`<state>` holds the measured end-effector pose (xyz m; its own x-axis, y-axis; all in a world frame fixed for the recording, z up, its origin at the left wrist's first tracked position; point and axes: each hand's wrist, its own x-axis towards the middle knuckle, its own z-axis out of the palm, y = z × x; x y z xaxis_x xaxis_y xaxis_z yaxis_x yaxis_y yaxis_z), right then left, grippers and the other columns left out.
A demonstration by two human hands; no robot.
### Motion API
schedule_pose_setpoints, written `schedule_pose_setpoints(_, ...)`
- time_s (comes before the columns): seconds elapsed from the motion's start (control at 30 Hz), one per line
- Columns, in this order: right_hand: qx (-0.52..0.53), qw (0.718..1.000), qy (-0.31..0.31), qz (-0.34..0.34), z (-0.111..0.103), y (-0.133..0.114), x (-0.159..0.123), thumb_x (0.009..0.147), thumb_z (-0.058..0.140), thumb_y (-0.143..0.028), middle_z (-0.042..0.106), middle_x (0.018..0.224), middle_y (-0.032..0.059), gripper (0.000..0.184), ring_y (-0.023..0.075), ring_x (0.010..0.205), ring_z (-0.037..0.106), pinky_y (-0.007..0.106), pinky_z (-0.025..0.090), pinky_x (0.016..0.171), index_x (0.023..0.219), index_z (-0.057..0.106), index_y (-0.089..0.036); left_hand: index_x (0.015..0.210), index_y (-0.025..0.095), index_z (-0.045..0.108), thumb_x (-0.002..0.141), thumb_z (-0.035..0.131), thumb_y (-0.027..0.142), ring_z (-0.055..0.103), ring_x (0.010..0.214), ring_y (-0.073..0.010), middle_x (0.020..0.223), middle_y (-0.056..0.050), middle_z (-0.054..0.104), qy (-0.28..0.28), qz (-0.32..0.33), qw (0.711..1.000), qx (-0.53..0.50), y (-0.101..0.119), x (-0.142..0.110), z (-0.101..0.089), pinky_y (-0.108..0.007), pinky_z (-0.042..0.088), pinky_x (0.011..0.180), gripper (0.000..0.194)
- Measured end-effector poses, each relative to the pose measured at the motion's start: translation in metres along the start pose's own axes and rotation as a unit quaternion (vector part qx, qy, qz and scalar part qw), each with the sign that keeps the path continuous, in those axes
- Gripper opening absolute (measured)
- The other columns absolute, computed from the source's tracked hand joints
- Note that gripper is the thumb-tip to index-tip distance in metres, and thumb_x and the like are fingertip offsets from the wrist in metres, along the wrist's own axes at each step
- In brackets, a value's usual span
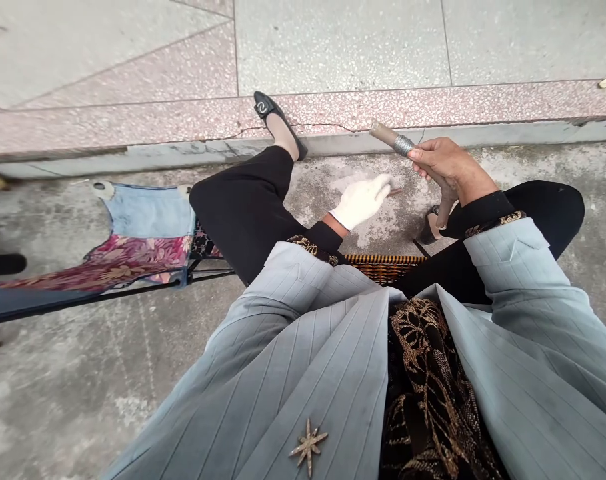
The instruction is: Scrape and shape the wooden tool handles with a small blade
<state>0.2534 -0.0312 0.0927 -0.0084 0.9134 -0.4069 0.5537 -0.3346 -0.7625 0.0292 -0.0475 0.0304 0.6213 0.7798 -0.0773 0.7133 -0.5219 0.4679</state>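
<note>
My right hand [445, 163], bare, is closed around a brown wooden stick [383, 133] with silvery wire [404, 145] wound in a tight band near its far end. The stick's near end bends down below my palm toward my right knee. To the left, my left hand [360, 203] wears a white glove. Its fingers are pinched together, and a thin brown piece [395, 191] sticks out from the fingertips. That piece is too small to name. The two hands are apart, both over the concrete between my knees.
I sit on a woven seat [383, 267], its rim showing between my legs. At left stands a folding chair [147, 247] with patched blue and flowered fabric. A low raised ledge [327, 137] with terrazzo paving runs across in front; my left shoe [280, 125] rests against it.
</note>
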Motion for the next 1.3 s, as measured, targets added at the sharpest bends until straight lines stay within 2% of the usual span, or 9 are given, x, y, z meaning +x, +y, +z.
schedule_pose_setpoints(0.13,-0.194,0.981,-0.012,0.02,0.009,0.004,0.007,0.09,0.069,-0.044,0.068,0.078,0.0094,0.031,0.0225,0.073,0.063,0.036,0.047,0.066,0.098,0.075,-0.015,0.138,0.016,0.065,0.111,0.031,0.037,0.071,0.092,-0.0245,0.101,-0.013,0.076,-0.015,0.03,0.996,0.084,0.0,-0.002,0.0,-0.035,0.047,0.079,0.049)
schedule_pose_setpoints(0.27,-0.363,0.922,-0.137,0.002,0.015,0.005,0.007,0.088,0.071,-0.035,0.074,0.088,0.0109,0.02,0.0248,0.081,0.066,0.036,0.045,0.069,0.092,0.08,-0.017,0.122,0.016,0.072,0.108,0.034,0.036,0.072,0.09,-0.0263,0.099,-0.015,0.075,-0.044,0.068,0.99,0.114,-0.002,-0.003,-0.002,-0.036,0.046,0.076,0.045)
schedule_pose_setpoints(0.43,-0.254,0.883,-0.394,0.02,0.007,0.005,-0.002,0.078,0.082,-0.05,0.067,0.067,0.0016,0.031,0.0161,0.062,0.058,0.032,0.045,0.065,0.088,0.081,-0.021,0.109,0.018,0.075,0.102,0.048,0.032,0.07,0.103,-0.0235,0.11,-0.009,0.077,-0.067,0.141,0.986,-0.063,-0.01,0.003,-0.003,-0.036,0.051,0.091,0.031)
schedule_pose_setpoints(0.5,-0.163,0.882,-0.441,0.024,-0.003,0.001,-0.008,0.071,0.086,-0.058,0.067,0.068,0.0004,0.043,0.0142,0.062,0.056,0.03,0.044,0.064,0.089,0.08,-0.02,0.108,0.017,0.074,0.102,0.048,0.031,0.069,0.096,-0.0202,0.104,-0.008,0.076,-0.076,0.117,0.974,-0.176,-0.012,0.005,-0.005,-0.035,0.052,0.089,0.03)
schedule_pose_setpoints(0.6,0.018,0.941,-0.336,-0.04,-0.018,-0.008,-0.019,0.065,0.088,-0.066,0.064,0.07,-0.0009,0.055,0.0118,0.06,0.052,0.03,0.042,0.063,0.092,0.076,-0.019,0.11,0.015,0.07,0.107,0.039,0.035,0.063,0.074,-0.0145,0.086,-0.007,0.071,-0.064,0.057,0.956,-0.28,-0.013,0.004,-0.008,-0.031,0.051,0.074,0.037)
schedule_pose_setpoints(0.7,0.175,0.963,-0.179,-0.101,-0.025,-0.013,-0.023,0.066,0.089,-0.067,0.059,0.071,-0.0004,0.056,0.011,0.059,0.047,0.03,0.039,0.06,0.087,0.07,-0.019,0.106,0.016,0.067,0.108,0.033,0.039,0.052,0.06,-0.0118,0.074,-0.003,0.064,-0.054,0.028,0.941,-0.333,-0.009,0.001,-0.013,-0.027,0.046,0.062,0.041)
schedule_pose_setpoints(0.83,0.164,0.983,-0.052,-0.07,-0.018,-0.011,-0.017,0.073,0.083,-0.069,0.058,0.073,0.0023,0.052,0.0151,0.062,0.048,0.033,0.042,0.06,0.081,0.062,-0.022,0.093,0.016,0.068,0.1,0.043,0.033,0.055,0.066,-0.012,0.082,-0.005,0.068,-0.065,0.059,0.937,-0.338,-0.001,-0.001,-0.02,-0.028,0.047,0.067,0.03)
schedule_pose_setpoints(1.0,0.088,0.995,-0.023,-0.028,-0.011,-0.009,-0.011,0.078,0.079,-0.071,0.059,0.07,0.0037,0.052,0.018,0.065,0.054,0.034,0.045,0.06,0.076,0.06,-0.023,0.087,0.015,0.069,0.097,0.044,0.031,0.065,0.087,-0.0163,0.092,-0.006,0.072,-0.056,0.092,0.955,-0.277,-0.001,0.0,-0.021,-0.032,0.05,0.088,0.031)
schedule_pose_setpoints(1.3,-0.022,0.999,0.018,-0.014,-0.007,-0.003,-0.005,0.085,0.076,-0.065,0.058,0.064,0.0035,0.046,0.0165,0.061,0.052,0.033,0.045,0.06,0.08,0.066,-0.02,0.085,0.015,0.071,0.098,0.046,0.035,0.063,0.082,-0.0177,0.085,-0.004,0.07,-0.037,0.084,0.961,-0.262,-0.008,0.003,-0.01,-0.033,0.048,0.085,0.034)
